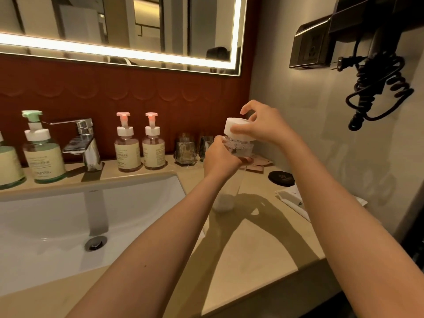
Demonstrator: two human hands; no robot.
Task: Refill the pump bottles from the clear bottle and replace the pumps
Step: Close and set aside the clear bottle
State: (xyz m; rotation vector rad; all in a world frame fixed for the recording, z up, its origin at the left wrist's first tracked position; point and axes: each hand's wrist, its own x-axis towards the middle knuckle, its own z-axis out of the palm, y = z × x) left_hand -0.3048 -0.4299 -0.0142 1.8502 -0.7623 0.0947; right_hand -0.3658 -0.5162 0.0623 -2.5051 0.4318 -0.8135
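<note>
**Two hands on the clear bottle at the vanity**

Both hands work at the right of the sink (57, 214). The left hand (220, 159) is curled round the upper part of the clear bottle (242, 148), which stands tall with its base down on the beige countertop (252, 237), just right of the basin's corner. The right hand (263, 125) grips the bottle's white cap (236, 129) from above, fingers and thumb bent round its rim. Whether the cap is seated or lifted off cannot be told.

Along the back ledge stand the pump bottles, all with pumps on: two pink-topped bottles (127, 152) side by side, right of the chrome faucet (85, 143), and a green-topped bottle (42, 152) left of it, with another cut off by the frame edge. Two dark drinking glasses (185, 148) sit between the pink-topped pair and the hands.

Further right on the counter lie a black round coaster (281, 178) and white packets (291, 198) near the side wall. The basin is white with a metal drain (96, 242).

Behind the ledge runs a red-brown scalloped tile wall (137, 88), and above it a mirror (114, 19) edged by a bright light strip. On the pale right-hand wall hang a dark hair dryer (376, 31), its coiled cord (378, 92) dangling, and a socket plate (309, 49) beside it.
</note>
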